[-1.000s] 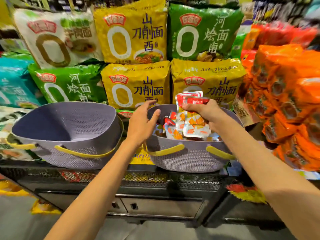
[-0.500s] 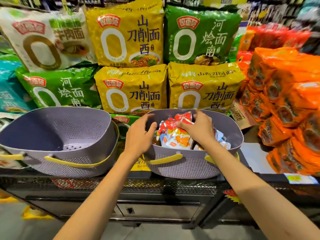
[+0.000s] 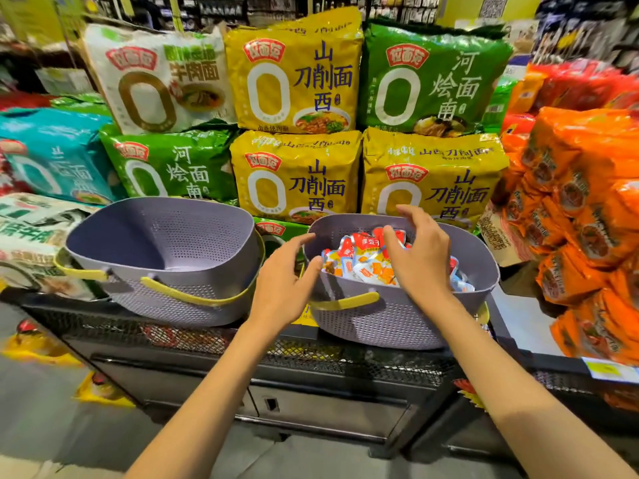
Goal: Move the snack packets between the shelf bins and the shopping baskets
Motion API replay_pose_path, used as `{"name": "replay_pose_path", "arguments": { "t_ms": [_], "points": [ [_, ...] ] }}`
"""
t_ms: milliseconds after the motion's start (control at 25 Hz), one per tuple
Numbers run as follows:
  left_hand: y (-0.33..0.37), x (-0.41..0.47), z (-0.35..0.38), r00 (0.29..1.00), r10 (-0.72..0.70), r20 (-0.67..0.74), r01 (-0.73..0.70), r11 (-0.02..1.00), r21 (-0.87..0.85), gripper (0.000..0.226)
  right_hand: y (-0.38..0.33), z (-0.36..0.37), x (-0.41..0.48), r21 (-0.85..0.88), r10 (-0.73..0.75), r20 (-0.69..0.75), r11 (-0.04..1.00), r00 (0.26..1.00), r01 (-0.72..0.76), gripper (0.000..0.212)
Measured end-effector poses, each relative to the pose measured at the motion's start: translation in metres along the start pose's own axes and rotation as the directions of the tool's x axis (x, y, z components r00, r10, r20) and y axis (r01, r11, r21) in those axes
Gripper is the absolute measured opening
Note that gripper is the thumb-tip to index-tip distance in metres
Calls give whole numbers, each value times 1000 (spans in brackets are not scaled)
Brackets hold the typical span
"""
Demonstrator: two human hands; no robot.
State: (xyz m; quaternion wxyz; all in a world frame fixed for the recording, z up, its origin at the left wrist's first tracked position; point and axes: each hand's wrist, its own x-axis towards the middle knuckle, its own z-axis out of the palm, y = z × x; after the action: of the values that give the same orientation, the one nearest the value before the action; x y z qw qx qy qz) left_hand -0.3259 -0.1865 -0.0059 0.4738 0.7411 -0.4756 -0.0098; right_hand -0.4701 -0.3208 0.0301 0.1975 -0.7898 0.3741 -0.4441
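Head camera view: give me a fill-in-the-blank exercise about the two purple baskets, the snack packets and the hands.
1. The perforated purple plastic basket on the left is ____.
2. The small red, white and orange snack packets lie in the other purple basket, on the ____.
3. The hand spread above the packets is the person's ____ one.
4. The curved handles on both baskets are coloured ____.

Missing words: empty; right; right; yellow.
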Motion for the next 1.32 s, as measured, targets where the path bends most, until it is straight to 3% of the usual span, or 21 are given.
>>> {"name": "replay_pose_path", "arguments": {
  "t_ms": [120, 280, 400, 560, 760, 960, 1080, 1320],
  "points": [
    [-4, -27, -15, 1000, 11, -10, -11, 999, -36, 40, -22, -8, -47, 65, -108, -85, 991, 990, 114, 35],
    [-36, -81, -41, 997, -10, 74, 16, 997, -79, 44, -34, 1, -131, 87, -86, -33, 992, 996, 89, 37],
    [-80, -131, -65, 977, -84, 196, 106, 989, -105, 47, -28, 25, -200, 43, 150, 148, 986, 977, -158, 40],
    [-133, -198, -88, 910, -182, 374, 227, 971, -80, 44, -38, 50, -300, 16, 497, 279, 853, 822, -521, 44],
    [-149, -252, -72, 739, -140, 659, 249, 966, -73, 43, -66, 26, -392, -21, 752, 224, 640, 620, -768, 45],
    [-103, -290, -25, 476, 71, 876, 108, 985, -138, 48, -77, -22, -473, 27, 909, -47, 416, 414, -909, 43],
    [-56, -317, 6, 320, 179, 930, 41, 978, -203, 49, -80, -58, -521, 100, 956, -146, 271, 256, -957, 42],
    [47, -398, 77, 11, 327, 945, -117, 939, -324, 49, -76, -140, -610, 296, 948, -317, 86, -13, -951, 41]
  ]
}}
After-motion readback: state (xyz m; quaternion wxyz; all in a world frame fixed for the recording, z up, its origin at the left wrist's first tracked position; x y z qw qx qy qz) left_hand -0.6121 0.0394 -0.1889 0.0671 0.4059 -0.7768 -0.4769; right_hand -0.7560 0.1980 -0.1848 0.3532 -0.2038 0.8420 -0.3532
